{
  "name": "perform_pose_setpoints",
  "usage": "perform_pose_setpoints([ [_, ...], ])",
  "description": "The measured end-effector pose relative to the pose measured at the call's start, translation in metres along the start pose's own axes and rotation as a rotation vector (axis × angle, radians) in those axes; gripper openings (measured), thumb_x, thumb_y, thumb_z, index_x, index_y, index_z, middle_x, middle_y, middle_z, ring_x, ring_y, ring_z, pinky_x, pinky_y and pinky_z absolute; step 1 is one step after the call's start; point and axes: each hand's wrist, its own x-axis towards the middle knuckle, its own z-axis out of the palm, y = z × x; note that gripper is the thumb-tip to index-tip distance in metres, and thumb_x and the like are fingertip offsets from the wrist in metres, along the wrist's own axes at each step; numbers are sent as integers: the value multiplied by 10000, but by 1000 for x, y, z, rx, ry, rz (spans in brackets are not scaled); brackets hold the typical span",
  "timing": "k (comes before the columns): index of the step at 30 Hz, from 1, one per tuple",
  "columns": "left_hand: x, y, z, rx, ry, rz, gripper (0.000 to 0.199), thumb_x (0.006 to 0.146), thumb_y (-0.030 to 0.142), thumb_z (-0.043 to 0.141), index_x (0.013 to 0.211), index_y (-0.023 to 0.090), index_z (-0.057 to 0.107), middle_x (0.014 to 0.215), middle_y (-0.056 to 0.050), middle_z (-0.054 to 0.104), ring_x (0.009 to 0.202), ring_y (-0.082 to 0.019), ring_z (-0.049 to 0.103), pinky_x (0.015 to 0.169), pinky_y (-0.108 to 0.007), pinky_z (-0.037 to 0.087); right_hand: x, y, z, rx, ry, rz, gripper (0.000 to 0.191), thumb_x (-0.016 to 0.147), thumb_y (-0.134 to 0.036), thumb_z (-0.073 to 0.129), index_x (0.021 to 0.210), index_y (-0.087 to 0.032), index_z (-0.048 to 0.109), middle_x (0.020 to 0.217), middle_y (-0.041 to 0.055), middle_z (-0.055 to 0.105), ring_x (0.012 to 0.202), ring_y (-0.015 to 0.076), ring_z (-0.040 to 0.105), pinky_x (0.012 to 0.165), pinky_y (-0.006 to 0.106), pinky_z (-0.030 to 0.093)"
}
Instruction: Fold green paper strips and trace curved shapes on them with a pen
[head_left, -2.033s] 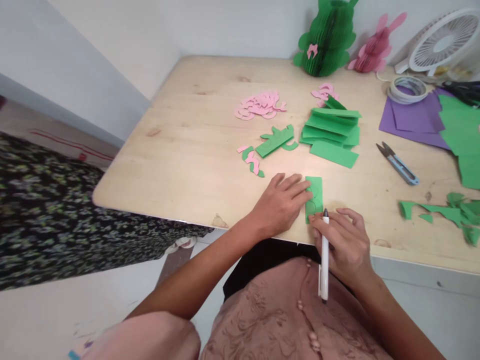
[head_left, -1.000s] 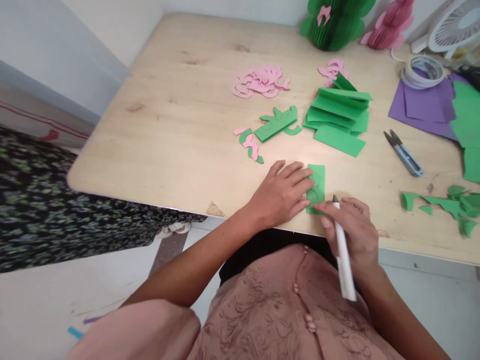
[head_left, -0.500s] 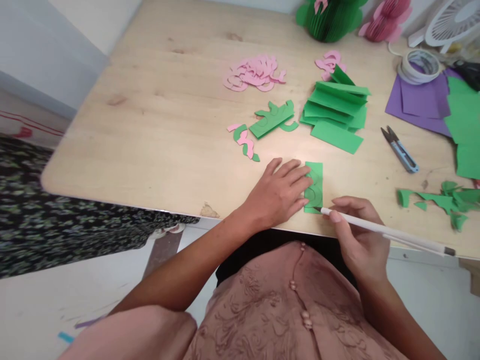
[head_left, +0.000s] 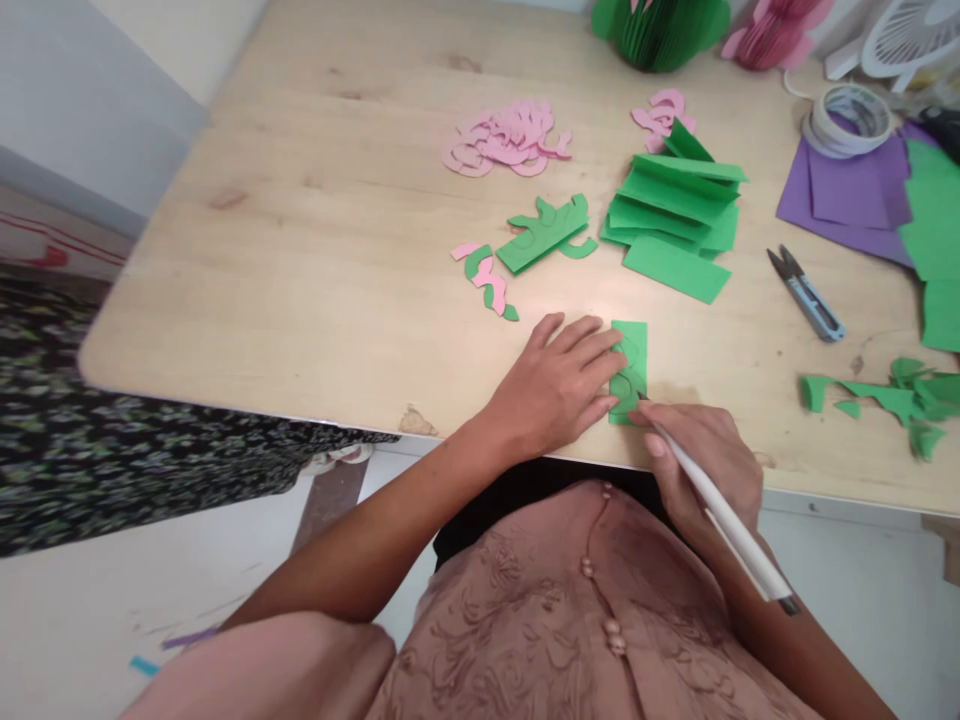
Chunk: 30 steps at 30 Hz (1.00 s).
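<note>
A small green paper strip [head_left: 631, 375] with curved pen lines lies upright near the table's front edge. Flat on its left side, my left hand [head_left: 556, 385] rests with fingers stretched out, their tips on the paper. My right hand [head_left: 709, 465] grips a white pen [head_left: 724, 520], its dark tip at the strip's lower right edge and its capped end slanting back over my wrist. Beyond my left hand lie a green folded paper piece [head_left: 544, 240] with drawn curves and several pink and green cut-outs [head_left: 487, 280].
Folded green papers [head_left: 675, 215] and a pink cut-out pile [head_left: 510, 140] lie farther back. To the right are thread snips [head_left: 806, 295], green scraps [head_left: 911, 400], purple paper [head_left: 840, 200] and tape rolls [head_left: 847, 120]. A white fan [head_left: 915, 45] stands in the far right corner.
The pen has swung from nearly level to steeper, its back end coming down toward my wrist. Its tip has shifted slightly up the strip's right edge. My left hand stays in place.
</note>
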Motion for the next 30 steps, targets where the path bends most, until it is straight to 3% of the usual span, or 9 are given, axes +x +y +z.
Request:
perform_pose_setpoints([
  [6, 0, 0, 1, 1, -4, 0, 304, 943, 327, 511, 1188, 165, 587, 1383, -80, 555, 1335, -272, 416, 1132, -495, 261, 1, 2, 2, -106, -5, -66, 263, 859, -109, 572, 1096, -203, 635, 881, 61, 744, 795, 210, 689, 763, 361, 477],
  [13, -1, 0, 0, -11, -12, -8, 309, 946, 329, 492, 1199, 177, 586, 1391, -79, 548, 1346, -273, 405, 1135, -507, 256, -1, 4, 3, -103, 4, -47, 325, 846, -85, 592, 1146, -208, 618, 945, 67, 743, 890, 220, 690, 850, 387, 462],
  [15, -1, 1, 0, -17, -20, -13, 312, 943, 329, 493, 1201, 179, 585, 1395, -77, 545, 1350, -273, 400, 1137, -511, 254, -1, 3, 0, -21, 26, 7, 305, 851, -99, 592, 1132, -210, 632, 948, 65, 737, 880, 218, 686, 838, 389, 467],
  [18, -1, 1, 0, -21, -27, -14, 321, 936, 322, 508, 1211, 174, 579, 1401, -73, 541, 1352, -273, 395, 1144, -513, 243, 8, 4, -8, 149, 78, 222, 254, 887, -169, 569, 1118, -222, 659, 942, 55, 718, 852, 204, 672, 777, 361, 494],
  [23, -1, 2, -1, -27, -25, -14, 319, 934, 318, 515, 1212, 173, 574, 1400, -69, 544, 1342, -280, 404, 1136, -525, 249, 49, 18, -14, 388, 96, 523, 162, 892, -341, 590, 965, -238, 692, 850, 26, 713, 752, 168, 672, 693, 299, 531],
  [26, -1, 2, -1, -36, -18, -16, 319, 931, 315, 522, 1214, 177, 568, 1405, -67, 540, 1348, -284, 397, 1137, -536, 243, 72, 29, -5, 493, 51, 589, 164, 836, -376, 647, 880, -219, 653, 779, 15, 695, 713, 165, 670, 663, 287, 533],
  [30, -2, 2, -1, -51, -14, -21, 318, 929, 320, 526, 1215, 186, 563, 1407, -61, 537, 1356, -283, 386, 1151, -540, 222, 86, 38, 9, 492, 3, 570, 179, 824, -378, 637, 774, -207, 625, 692, 5, 657, 644, 152, 640, 594, 263, 503],
])
